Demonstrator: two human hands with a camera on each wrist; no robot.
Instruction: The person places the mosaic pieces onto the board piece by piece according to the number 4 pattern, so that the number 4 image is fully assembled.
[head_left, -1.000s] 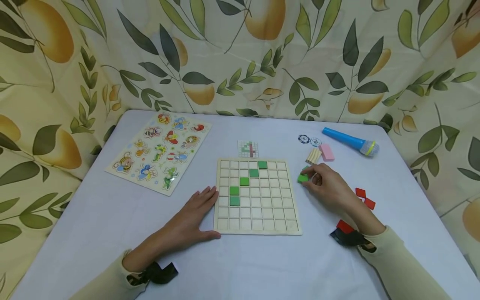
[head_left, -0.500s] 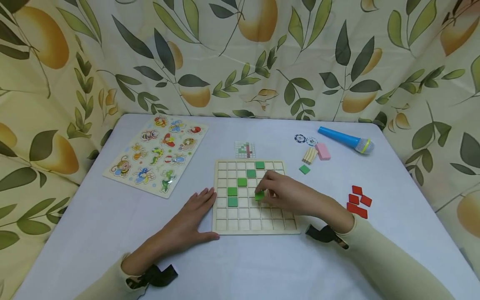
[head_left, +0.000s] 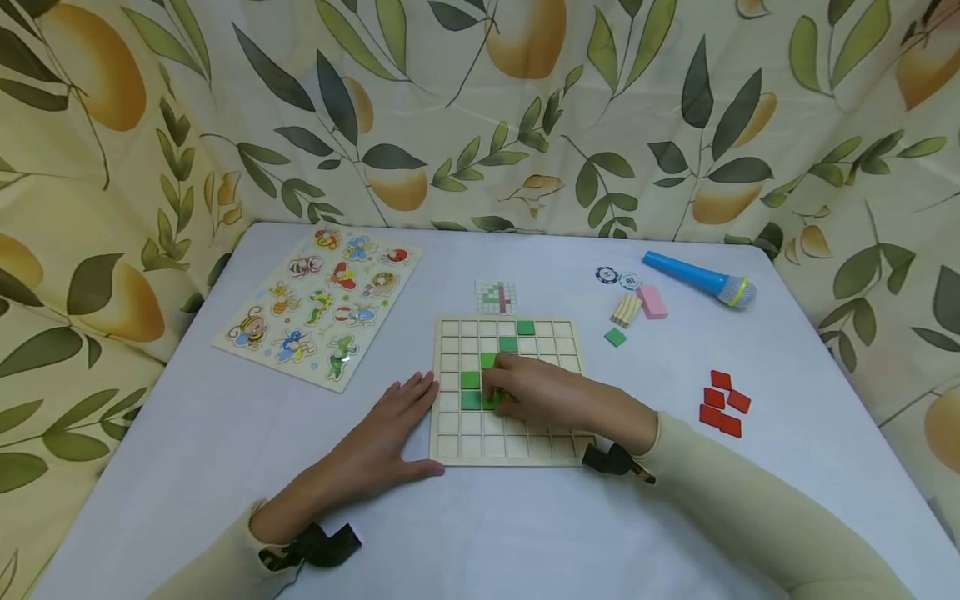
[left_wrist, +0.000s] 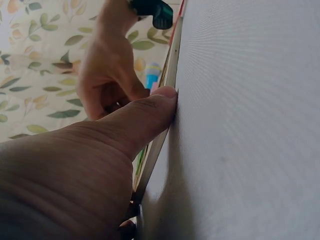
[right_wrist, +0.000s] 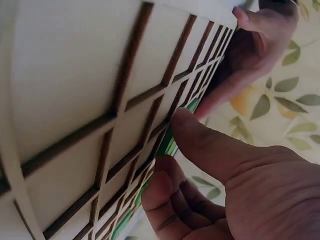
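A wooden grid board (head_left: 480, 447) lies flat on the table, with several green square tiles (head_left: 470, 380) set in its cells in a stepped diagonal. My right hand (head_left: 543, 396) is over the middle of the board and pinches a green tile (right_wrist: 165, 143) between thumb and fingers, right at a cell beside the lowest tile on the left. The hand hides part of that tile and the cells beneath. My left hand (head_left: 378, 433) rests by the board's left side, fingers stretched; in the left wrist view its thumb (left_wrist: 150, 112) presses against the board's edge.
Right of the board lie one loose green tile (head_left: 615, 337) and several red tiles (head_left: 721, 380). Behind these are small sticks (head_left: 627, 309), a pink block (head_left: 652, 302), two chips (head_left: 630, 281) and a toy microphone (head_left: 697, 277). A pattern card (head_left: 496, 297) and an insect puzzle (head_left: 307, 342) lie farther back.
My right hand has picked up a green tile from the table's right side and carried it left over the board to a cell. My left hand has stayed at the board's edge.
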